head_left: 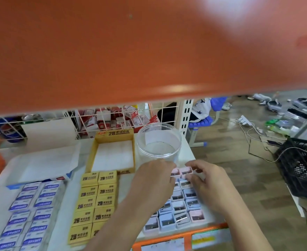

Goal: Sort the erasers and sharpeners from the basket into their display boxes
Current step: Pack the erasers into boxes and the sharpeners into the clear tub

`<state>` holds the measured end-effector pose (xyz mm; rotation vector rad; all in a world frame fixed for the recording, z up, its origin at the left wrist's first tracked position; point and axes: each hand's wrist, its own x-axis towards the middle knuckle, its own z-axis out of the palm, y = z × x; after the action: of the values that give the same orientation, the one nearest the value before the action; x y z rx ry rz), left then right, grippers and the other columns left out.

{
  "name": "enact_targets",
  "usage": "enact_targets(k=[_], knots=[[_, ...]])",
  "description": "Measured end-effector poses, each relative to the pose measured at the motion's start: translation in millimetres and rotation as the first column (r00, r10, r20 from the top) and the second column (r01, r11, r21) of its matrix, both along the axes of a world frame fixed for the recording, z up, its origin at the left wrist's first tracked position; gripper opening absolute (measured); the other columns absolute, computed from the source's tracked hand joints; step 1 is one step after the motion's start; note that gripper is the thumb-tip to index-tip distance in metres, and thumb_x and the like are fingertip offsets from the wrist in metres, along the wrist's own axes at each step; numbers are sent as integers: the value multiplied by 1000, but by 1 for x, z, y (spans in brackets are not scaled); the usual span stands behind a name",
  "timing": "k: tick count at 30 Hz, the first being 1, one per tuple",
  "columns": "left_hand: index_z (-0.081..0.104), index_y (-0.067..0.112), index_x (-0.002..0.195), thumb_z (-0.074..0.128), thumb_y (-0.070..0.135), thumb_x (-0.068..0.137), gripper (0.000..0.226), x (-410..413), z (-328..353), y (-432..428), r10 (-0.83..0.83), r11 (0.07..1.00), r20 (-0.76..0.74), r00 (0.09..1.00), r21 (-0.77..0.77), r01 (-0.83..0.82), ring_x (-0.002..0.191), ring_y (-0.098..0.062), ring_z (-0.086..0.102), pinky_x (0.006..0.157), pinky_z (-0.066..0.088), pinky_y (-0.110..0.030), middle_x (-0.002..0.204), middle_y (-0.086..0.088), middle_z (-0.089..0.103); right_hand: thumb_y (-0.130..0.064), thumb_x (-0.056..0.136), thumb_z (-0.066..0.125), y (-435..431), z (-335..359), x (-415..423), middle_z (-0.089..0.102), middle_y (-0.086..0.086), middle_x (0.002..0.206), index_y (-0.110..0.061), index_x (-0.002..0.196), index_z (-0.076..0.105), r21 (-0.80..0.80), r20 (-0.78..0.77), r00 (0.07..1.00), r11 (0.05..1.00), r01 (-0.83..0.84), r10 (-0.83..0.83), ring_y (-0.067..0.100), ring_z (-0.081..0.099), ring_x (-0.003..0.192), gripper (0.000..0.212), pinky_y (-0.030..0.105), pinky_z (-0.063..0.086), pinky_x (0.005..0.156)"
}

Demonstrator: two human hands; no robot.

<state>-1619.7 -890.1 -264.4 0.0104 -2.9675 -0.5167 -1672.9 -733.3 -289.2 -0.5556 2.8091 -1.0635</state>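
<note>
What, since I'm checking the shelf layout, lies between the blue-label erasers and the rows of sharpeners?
In the head view, two columns of yellow 2B erasers lie between the blue-label erasers and the sharpeners.

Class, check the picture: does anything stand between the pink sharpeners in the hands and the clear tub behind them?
Nothing visible does. The left hand and right hand pinch the pink sharpeners just in front of the tub; only a strip of bare shelf lies between.
</note>
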Motion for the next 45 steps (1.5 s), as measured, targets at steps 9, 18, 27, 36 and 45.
enact_targets(k=[9, 18, 27, 36, 45], knots=[[61, 25, 114, 49, 32, 94, 24, -7, -7, 2, 23, 999, 49, 999, -36, -21, 101, -19, 59, 80, 43, -29, 114, 4, 63, -20, 91, 62, 2, -3, -7, 67, -13, 83, -27, 107, 67, 8, 48, 998, 999, -38, 37, 2, 63, 84, 18, 16, 48, 71], [64, 25, 106, 49, 28, 93, 20, -10, -6, -3, 32, 998, 147, 989, 53, -40, 88, -18, 60, 74, 50, -31, 98, 3, 66, -17, 92, 59, 1, -3, -9, 69, -10, 90, -26, 108, 67, 31, 36, 996, 996, -86, 85, 4, 61, 89, 20, 9, 44, 70], [56, 32, 130, 52, 23, 92, 39, -13, -6, -7, -3, 988, 197, 980, 150, -27, 111, -10, 57, 81, 37, -18, 128, 8, 60, -15, 94, 53, 3, -7, -9, 65, -8, 107, -33, 119, 60, 96, 55, 994, 991, -95, 90, 10, 53, 108, 32, 28, 46, 91], [50, 32, 135, 50, 34, 95, 40, 4, 6, -11, 58, 990, 35, 998, 130, -62, 115, -8, 54, 96, 42, -25, 128, 11, 59, -12, 96, 48, -5, 7, 1, 47, -12, 138, -31, 137, 45, 152, -110, 986, 983, -107, 124, 11, 40, 125, 46, 18, 29, 100], [49, 36, 131, 45, 43, 95, 37, 66, 17, -81, 266, 964, -126, 956, 48, -262, 119, -1, 41, 100, 26, -19, 127, 21, 47, -28, 92, 57, -79, 41, 39, 56, -17, 122, -31, 126, 54, 117, -240, 893, 924, -363, 381, 3, 49, 111, 34, 7, 29, 85]])
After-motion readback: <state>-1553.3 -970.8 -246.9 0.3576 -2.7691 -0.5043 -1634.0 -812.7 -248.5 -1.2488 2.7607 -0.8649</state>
